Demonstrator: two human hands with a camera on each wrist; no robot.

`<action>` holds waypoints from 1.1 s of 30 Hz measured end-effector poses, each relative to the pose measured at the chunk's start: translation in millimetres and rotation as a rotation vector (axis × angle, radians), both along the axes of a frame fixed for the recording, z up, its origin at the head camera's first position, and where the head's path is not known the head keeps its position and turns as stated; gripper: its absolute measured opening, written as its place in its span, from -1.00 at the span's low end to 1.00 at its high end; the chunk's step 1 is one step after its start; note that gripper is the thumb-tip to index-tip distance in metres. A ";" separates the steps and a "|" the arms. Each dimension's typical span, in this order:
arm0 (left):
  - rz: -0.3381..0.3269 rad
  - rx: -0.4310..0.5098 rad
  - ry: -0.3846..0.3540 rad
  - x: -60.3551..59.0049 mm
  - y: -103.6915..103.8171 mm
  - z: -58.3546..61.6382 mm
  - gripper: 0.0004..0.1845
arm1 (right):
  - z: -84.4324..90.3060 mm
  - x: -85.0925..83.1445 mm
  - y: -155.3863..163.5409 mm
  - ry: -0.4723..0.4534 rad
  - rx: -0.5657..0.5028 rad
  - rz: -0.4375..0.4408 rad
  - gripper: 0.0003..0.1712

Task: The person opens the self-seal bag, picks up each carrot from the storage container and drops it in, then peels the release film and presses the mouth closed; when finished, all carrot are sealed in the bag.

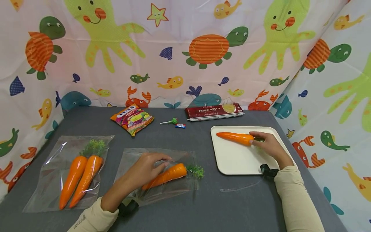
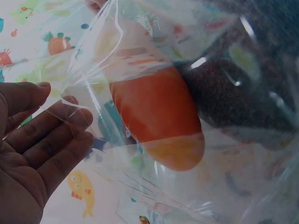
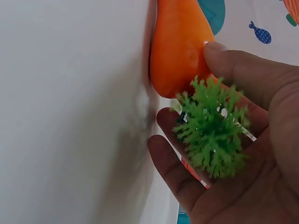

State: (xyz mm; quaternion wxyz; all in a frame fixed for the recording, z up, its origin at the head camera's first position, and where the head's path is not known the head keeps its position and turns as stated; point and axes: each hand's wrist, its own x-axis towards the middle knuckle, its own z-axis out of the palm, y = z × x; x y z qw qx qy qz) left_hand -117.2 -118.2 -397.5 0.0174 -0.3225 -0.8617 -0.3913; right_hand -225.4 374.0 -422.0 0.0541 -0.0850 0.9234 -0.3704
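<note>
An orange carrot with a green leafy top lies on the white tray. My right hand holds its thick end, thumb pressed to the side and the leaves over the palm. On the table, a clear plastic bag contains another carrot, whose leaves poke out at the bag's right end. Above that bag is my left hand, fingers loosely bent and touching the film; thumb and fingertips stand apart in the left wrist view.
The white tray sits at the right. A second clear bag with two carrots lies at the left. Along the back are an orange snack packet, a lollipop, a small blue sweet and a red biscuit pack.
</note>
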 end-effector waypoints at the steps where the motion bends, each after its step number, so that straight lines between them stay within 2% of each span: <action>1: 0.000 0.000 -0.001 0.2 0.0 0.1 -0.79 | -0.1 0.0 -0.9 -0.006 -0.003 -0.006 -0.49; 7: -0.004 0.004 -0.006 0.5 -0.2 0.3 -0.79 | 2.1 3.8 -6.7 -0.056 -0.022 -0.056 -0.44; 14: -0.005 0.003 -0.002 0.1 0.4 -0.6 -0.79 | 5.5 11.9 -10.8 -0.058 -0.039 -0.064 -0.46; 24: -0.015 0.019 -0.001 -0.9 -0.5 -1.6 -0.79 | 13.3 25.4 -19.0 -0.027 -0.084 -0.037 -0.45; 33: -0.013 0.020 0.009 -0.3 0.4 -2.0 -0.80 | 11.7 35.8 -24.4 0.041 -0.097 -0.024 -0.47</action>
